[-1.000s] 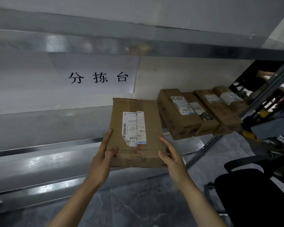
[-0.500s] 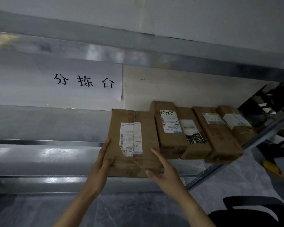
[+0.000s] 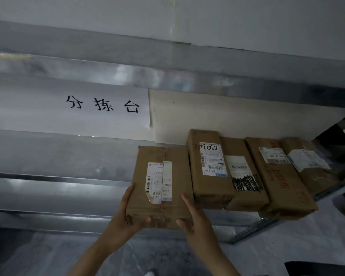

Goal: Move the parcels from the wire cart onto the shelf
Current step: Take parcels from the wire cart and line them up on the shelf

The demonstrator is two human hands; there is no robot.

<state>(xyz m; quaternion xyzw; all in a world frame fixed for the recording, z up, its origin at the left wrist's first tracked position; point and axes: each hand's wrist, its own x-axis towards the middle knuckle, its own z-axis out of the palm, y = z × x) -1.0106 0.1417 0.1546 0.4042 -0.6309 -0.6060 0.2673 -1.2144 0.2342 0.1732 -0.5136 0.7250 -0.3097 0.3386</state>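
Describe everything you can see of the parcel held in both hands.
The brown cardboard parcel is flat, rectangular, creased, taped along its middle, with a white barcode label on top. It appears to rest on the metal shelf, near end overhanging, right side beside the next parcel. The left hand and right hand grip its near corners.

Logged this as a parcel sorting depot: I saw metal shelving [image 3: 48, 196], a paper sign [image 3: 102, 108] reading 分拣台, and barcode-labelled cardboard parcels [image 3: 207, 166] lined up.
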